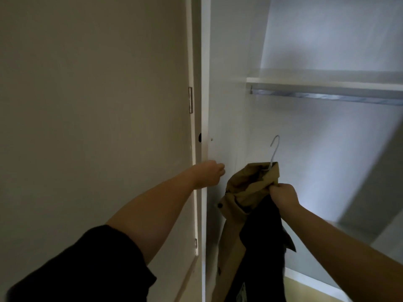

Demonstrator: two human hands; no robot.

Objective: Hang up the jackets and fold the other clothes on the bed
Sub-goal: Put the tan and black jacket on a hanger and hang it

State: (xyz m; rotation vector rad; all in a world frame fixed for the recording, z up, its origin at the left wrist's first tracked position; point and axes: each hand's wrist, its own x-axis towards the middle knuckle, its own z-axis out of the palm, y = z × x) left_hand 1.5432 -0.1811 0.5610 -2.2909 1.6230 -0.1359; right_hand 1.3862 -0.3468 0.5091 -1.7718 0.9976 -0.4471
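A tan jacket with a dark lining hangs from a thin wire hanger, whose hook points up. My right hand grips the jacket's bunched collar just below the hanger, in front of the open wardrobe. My left hand reaches out to the edge of the white wardrobe door, fingers curled round that edge. A metal clothes rail runs under a white shelf, above and to the right of the hanger hook. The bed and other clothes are out of view.
The wardrobe's inside is white and holds no other garments in view. A beige wall or door panel with a hinge fills the left. A blurred grey panel crosses the right side. Wooden floor shows at the bottom.
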